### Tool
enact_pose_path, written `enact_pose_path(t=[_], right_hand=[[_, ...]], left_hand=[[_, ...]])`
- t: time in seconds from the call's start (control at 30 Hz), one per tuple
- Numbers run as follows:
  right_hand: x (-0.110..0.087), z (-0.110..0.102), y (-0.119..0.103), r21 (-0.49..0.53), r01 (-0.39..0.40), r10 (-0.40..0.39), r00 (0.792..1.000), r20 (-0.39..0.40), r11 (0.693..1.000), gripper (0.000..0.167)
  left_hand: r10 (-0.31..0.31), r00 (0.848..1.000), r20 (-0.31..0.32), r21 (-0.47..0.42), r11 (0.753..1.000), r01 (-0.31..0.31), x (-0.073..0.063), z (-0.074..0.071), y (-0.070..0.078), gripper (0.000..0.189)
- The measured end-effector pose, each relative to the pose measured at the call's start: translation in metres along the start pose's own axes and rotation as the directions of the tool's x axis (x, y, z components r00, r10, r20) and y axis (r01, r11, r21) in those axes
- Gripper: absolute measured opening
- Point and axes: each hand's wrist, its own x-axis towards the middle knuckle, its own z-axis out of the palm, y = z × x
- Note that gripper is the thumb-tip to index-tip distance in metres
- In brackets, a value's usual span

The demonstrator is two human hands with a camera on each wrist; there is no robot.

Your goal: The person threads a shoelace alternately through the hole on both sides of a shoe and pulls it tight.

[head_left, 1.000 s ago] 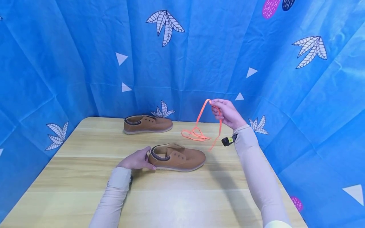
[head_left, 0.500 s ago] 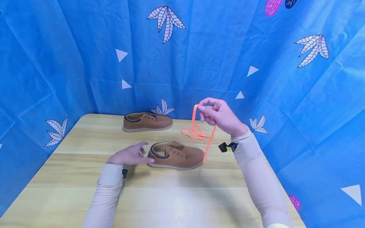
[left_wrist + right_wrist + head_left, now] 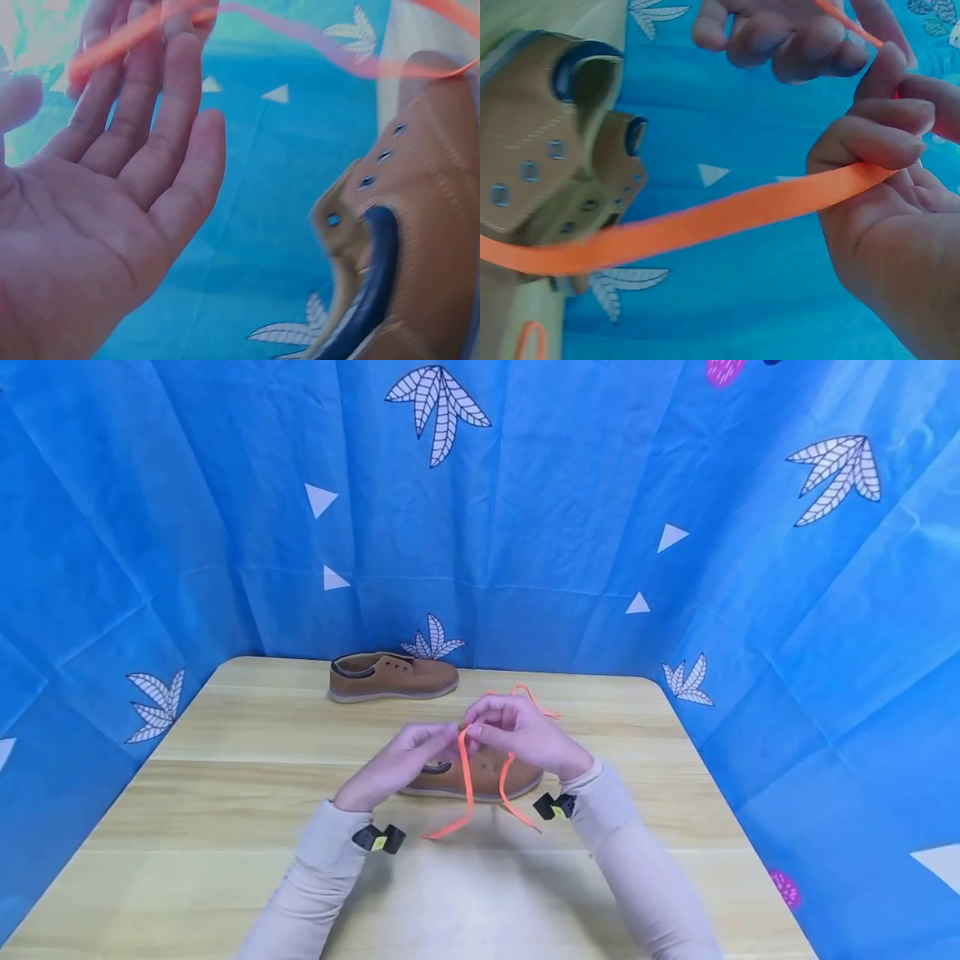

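Observation:
An orange shoelace (image 3: 468, 781) hangs over the near brown shoe (image 3: 527, 777), both hands raised in front of that shoe. My right hand (image 3: 534, 739) pinches the lace between thumb and finger; in the right wrist view the flat lace (image 3: 705, 217) also runs under its curled fingers. My left hand (image 3: 397, 764) is close beside the right fingertips. In the left wrist view the left hand (image 3: 112, 195) has extended fingers, thumb apart, with the lace crossing them. The eyelets (image 3: 385, 155) of the near shoe have no lace through them.
Another brown shoe (image 3: 408, 678) stands behind on the wooden table (image 3: 187, 793), toe pointing right. Part of the orange lace lies beyond the right hand. A blue patterned curtain (image 3: 555, 527) encloses the table's back and sides.
My left hand has left the near shoe's heel and risen toward the lace. My right hand has come left and down with the lace, which now dangles before the shoe.

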Motion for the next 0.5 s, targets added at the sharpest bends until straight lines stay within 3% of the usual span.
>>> enact_pose_path(t=[0.2, 0.33, 0.5], right_hand=[[-0.005, 0.002, 0.028, 0.015, -0.023, 0.023, 0.999, -0.046, 1.0, 0.018], [-0.012, 0.001, 0.039, -0.001, -0.066, 0.066, 0.99, -0.123, 0.998, 0.021], [-0.017, 0.0, 0.047, 0.009, -0.1, 0.1, 0.974, -0.202, 0.995, 0.021]], left_hand=[[-0.039, 0.999, 0.038, -0.052, 0.998, 0.041, 0.006, 0.006, -0.012, 0.038], [-0.058, 0.997, 0.044, 0.001, 0.998, 0.058, 0.006, 0.001, -0.019, 0.03], [-0.099, 0.993, 0.068, 0.082, 0.992, 0.093, 0.006, -0.008, -0.023, 0.035]])
